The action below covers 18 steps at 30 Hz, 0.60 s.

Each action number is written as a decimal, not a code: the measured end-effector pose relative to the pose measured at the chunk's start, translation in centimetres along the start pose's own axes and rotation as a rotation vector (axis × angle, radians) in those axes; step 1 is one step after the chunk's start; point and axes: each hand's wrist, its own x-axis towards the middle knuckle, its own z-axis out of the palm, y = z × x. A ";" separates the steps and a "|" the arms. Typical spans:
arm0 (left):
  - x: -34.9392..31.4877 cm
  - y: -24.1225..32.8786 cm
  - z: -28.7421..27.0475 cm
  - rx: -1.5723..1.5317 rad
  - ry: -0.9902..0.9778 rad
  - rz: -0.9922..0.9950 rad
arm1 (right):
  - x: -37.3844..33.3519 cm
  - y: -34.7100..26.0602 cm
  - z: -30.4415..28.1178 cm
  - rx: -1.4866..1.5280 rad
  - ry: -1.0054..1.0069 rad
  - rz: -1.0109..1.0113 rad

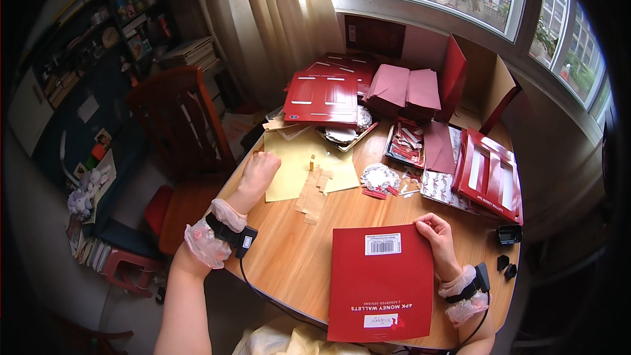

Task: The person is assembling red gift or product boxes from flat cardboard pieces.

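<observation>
My right hand (436, 236) pinches the upper right corner of a flat red cardboard wallet pack (381, 273), which lies at the near edge of the table. A white barcode label (382, 244) is on its upper part, and upside-down print runs across the lower part. Over the left edge of a pale yellow sheet (287, 169), my left hand (258, 174) is closed with the fingers curled in; what they hold, if anything, is hidden. Strips of tan tape (314, 197) lie on the sheet and the wood, with a small yellow piece (311, 162) standing beside them.
Red printed packs (322, 98) and pink envelopes (388, 85) are stacked at the back. An open cardboard box (483, 85) stands by the window. On the right are a tray of red-and-white pieces (407, 141), windowed red packs (488, 174) and a black container (509, 235). A wooden chair (181, 118) stands left.
</observation>
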 end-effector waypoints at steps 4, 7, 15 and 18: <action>0.0 -0.7 0.3 0.007 -0.006 0.075 | -0.1 -0.1 0.3 0.009 0.000 -0.001; 0.4 -0.4 -0.3 0.026 -0.016 0.128 | 0.0 -0.1 0.1 -0.013 0.008 0.001; 0.5 0.1 -0.8 0.108 -0.084 0.146 | 0.0 0.1 -0.1 -0.007 0.005 0.002; 0.4 -0.1 -0.7 0.033 -0.095 0.147 | 0.0 0.2 -0.2 0.006 0.008 0.003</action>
